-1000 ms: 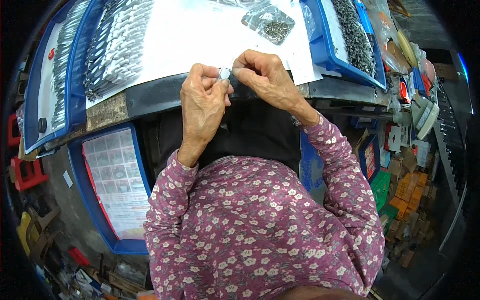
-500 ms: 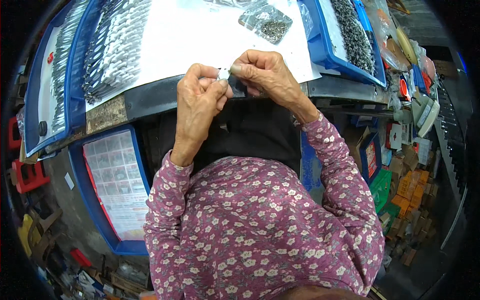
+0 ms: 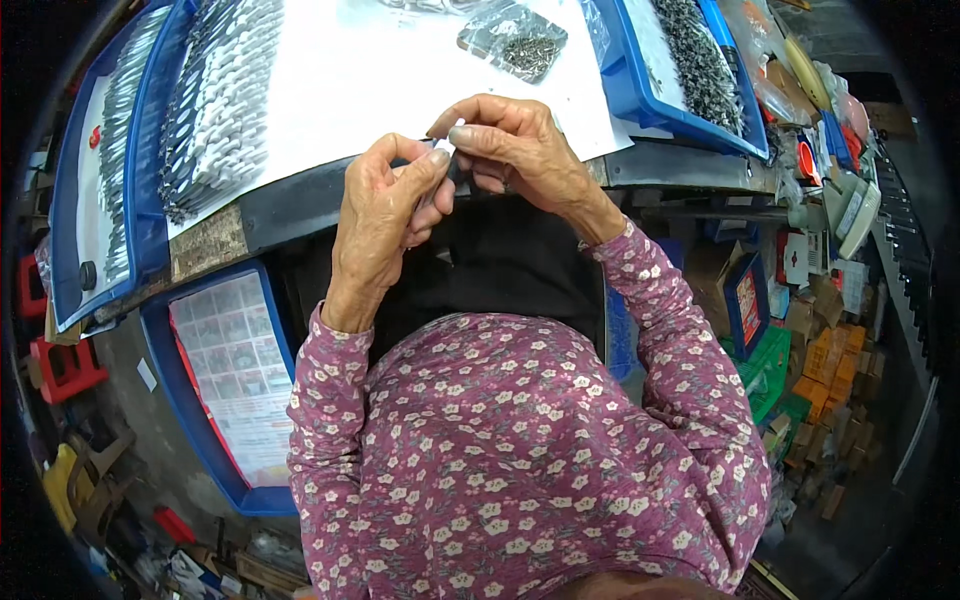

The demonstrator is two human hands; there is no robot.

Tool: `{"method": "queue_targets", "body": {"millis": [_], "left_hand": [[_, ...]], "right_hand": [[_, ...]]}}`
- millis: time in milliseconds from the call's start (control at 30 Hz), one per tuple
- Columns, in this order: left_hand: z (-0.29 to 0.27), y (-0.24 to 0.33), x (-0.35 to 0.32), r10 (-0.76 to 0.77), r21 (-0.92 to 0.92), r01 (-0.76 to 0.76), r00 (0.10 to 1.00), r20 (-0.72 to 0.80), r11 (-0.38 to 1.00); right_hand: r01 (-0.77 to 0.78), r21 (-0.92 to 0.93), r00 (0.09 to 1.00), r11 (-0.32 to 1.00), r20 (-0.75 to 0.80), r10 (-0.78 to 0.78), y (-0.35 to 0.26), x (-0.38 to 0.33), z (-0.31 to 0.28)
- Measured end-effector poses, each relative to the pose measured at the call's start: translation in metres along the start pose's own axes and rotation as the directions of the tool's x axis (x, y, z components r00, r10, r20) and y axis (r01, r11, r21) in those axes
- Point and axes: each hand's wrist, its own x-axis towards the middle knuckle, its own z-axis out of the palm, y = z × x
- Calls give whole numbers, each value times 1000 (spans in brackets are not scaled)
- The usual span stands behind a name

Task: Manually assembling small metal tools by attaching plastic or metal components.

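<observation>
over the near edge of the dark-rimmed table (image 3: 305,208), the person's two bare hands meet. the left hand (image 3: 378,205) has its thumb and forefinger closed in a pinch, the other fingers curled under, gripping a small white piece (image 3: 446,146), which looks like plastic. the right hand (image 3: 525,155) comes at the piece from the other side, thumb and forefinger nearly together on it, the rest loosely bent. so the piece sits between the two sets of fingertips; they cover so much of it that i can't make out its full shape.

straight ahead of the hands spreads a white paper sheet (image 3: 340,80). beyond the right hand, a clear plastic bag of small metal bits (image 3: 530,55) lies on it. left of the left hand are dense rows of white, slim-stemmed parts (image 3: 235,115), and past them a long blue plastic tray (image 3: 150,195). right of the right hand, another blue plastic tray (image 3: 622,80) carries a heap of small black-and-grey parts (image 3: 700,65).
</observation>
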Motion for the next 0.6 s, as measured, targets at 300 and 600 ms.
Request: {"method": "queue_targets", "body": {"millis": [300,600], "left_hand": [[0,2,-2,-130,-105,131,991,16,986],[1,5,-5,-64,53,65,998,-15,996]], "right_hand": [[3,60,1000,998,14,-4,-2,-6,3],[98,-757,878,646,-240,-414,-10,9,-55]]}}
